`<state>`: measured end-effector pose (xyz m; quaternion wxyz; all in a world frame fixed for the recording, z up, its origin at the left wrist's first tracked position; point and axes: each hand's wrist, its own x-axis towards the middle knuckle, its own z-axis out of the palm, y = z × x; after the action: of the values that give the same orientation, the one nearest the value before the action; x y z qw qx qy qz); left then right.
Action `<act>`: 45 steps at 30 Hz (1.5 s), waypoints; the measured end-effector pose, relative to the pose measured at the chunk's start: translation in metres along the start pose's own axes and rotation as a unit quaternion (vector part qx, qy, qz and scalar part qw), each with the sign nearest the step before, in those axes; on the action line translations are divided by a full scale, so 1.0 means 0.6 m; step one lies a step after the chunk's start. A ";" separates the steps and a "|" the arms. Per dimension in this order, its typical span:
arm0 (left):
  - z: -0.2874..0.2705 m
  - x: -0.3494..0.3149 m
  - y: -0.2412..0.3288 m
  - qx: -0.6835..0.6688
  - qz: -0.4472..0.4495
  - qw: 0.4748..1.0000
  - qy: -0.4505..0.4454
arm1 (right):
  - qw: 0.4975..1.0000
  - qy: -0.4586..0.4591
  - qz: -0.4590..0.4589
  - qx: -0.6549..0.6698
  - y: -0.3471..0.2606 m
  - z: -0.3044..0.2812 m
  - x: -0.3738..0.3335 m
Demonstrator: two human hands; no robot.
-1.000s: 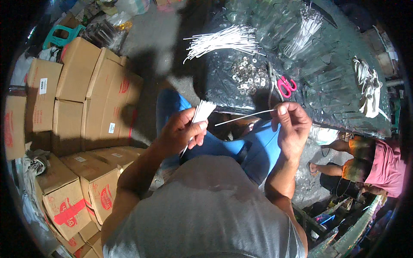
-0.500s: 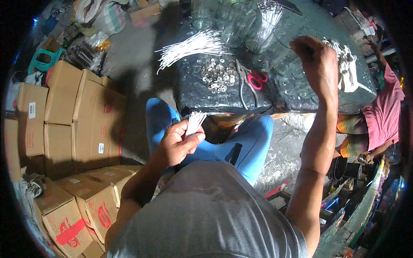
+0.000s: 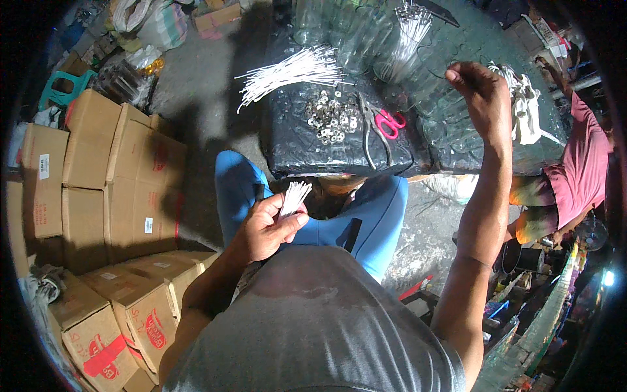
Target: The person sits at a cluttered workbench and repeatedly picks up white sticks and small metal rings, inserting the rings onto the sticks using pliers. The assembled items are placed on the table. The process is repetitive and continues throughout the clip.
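Observation:
My left hand (image 3: 261, 228) grips a short bundle of thin white wicks (image 3: 296, 197) upright above my lap. Raised over the right part of the dark, plastic-covered table (image 3: 339, 160), my right hand (image 3: 484, 98) has its fingers curled toward the thumb; whatever they pinch is too small to see. Clear glass jars (image 3: 359, 39) stand below and left of it. Longer white wicks (image 3: 290, 73) lie in a loose pile at the table's left. In front of them are many small round metal tabs (image 3: 332, 117), with grey-handled pliers (image 3: 373, 134) and pink-handled scissors (image 3: 390, 124) alongside.
More wicks stand in a glass jar (image 3: 406, 42) at the back. White cloth-like strips (image 3: 526, 114) lie beyond my right hand. Cardboard boxes (image 3: 140, 176) are stacked on my left. A person in a pink shirt (image 3: 578, 157) is at the far right.
My right hand has shifted slightly, its fingers turned a little more outward. My left hand still grips the bundle, nearly in place. The whole view has tilted slightly.

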<state>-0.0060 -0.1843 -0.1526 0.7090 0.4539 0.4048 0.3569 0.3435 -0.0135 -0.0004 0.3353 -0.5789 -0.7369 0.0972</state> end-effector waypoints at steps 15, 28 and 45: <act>0.022 0.000 0.039 -0.017 0.065 0.995 0.072 | 0.975 -0.007 -0.012 0.220 -0.079 -0.032 -0.078; 0.027 0.021 0.031 0.240 0.182 0.947 0.111 | 0.897 -0.164 0.064 0.406 -0.137 0.221 -0.268; -0.007 0.048 0.026 0.088 0.071 0.986 0.120 | 0.975 -0.042 -0.217 0.002 -0.075 0.250 -0.146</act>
<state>0.0001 -0.1523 -0.1463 0.5859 0.4956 0.4835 0.4211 0.2264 -0.0713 -0.1234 0.3181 -0.4005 -0.8580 0.0478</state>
